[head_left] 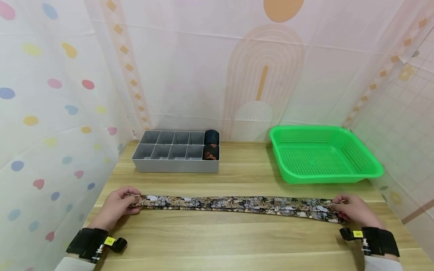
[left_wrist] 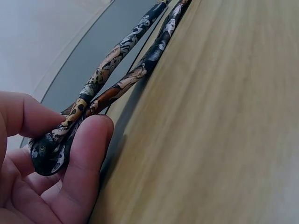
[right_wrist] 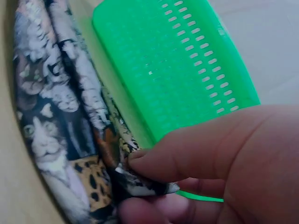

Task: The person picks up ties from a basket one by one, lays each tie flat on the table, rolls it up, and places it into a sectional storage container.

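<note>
A long narrow strip of cloth (head_left: 237, 205) printed with cats and leopard spots lies stretched across the wooden table (head_left: 237, 241), folded lengthwise into layers. My left hand (head_left: 116, 207) pinches its left end (left_wrist: 51, 149) between thumb and fingers. At the other side my right hand (head_left: 354, 210) pinches the right end (right_wrist: 140, 186), thumb on top of the layers. Both wrists wear black straps.
A grey divided organiser (head_left: 176, 152) stands at the back left, with two dark rolled cloths (head_left: 211, 145) in its rightmost compartments. A green perforated basket (head_left: 323, 154) sits at the back right. Patterned curtain walls close in the table on three sides.
</note>
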A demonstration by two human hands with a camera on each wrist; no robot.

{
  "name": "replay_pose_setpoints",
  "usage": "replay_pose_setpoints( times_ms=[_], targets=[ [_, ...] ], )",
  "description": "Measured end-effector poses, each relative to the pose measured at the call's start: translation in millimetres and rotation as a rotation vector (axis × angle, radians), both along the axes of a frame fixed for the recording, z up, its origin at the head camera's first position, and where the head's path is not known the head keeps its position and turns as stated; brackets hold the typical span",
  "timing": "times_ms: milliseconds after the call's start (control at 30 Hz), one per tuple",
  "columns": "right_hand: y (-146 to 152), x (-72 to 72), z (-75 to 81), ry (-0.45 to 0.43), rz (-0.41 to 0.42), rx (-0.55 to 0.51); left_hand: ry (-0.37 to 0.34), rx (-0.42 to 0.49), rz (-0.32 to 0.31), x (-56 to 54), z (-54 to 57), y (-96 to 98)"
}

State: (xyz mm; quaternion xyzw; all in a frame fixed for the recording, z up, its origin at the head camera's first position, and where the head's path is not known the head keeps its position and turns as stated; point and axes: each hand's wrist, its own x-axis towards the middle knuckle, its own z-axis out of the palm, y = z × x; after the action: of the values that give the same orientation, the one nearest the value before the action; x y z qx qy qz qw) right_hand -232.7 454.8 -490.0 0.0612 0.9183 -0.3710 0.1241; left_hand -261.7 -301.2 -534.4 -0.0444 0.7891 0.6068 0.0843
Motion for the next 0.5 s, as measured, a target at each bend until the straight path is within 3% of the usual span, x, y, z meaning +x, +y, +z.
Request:
replay_pose_setpoints(
  times_ms=[167,333,500],
  targets=[
    [-3,-1.6,0.2,0.013,-0.036,0.061,0.004,-0.003,-0.001,0.4,-0.7,4.0],
    [5,-0.5,-1.6,0.06,-0.051,0.119,0.023,-0.002,-0.038,5.3,1.0,20.0],
    [24,0.7,-3.5,0.091,-0.093,0.192,0.027,-0.08,-0.087,8.8,2.2,39.3]
  ],
)
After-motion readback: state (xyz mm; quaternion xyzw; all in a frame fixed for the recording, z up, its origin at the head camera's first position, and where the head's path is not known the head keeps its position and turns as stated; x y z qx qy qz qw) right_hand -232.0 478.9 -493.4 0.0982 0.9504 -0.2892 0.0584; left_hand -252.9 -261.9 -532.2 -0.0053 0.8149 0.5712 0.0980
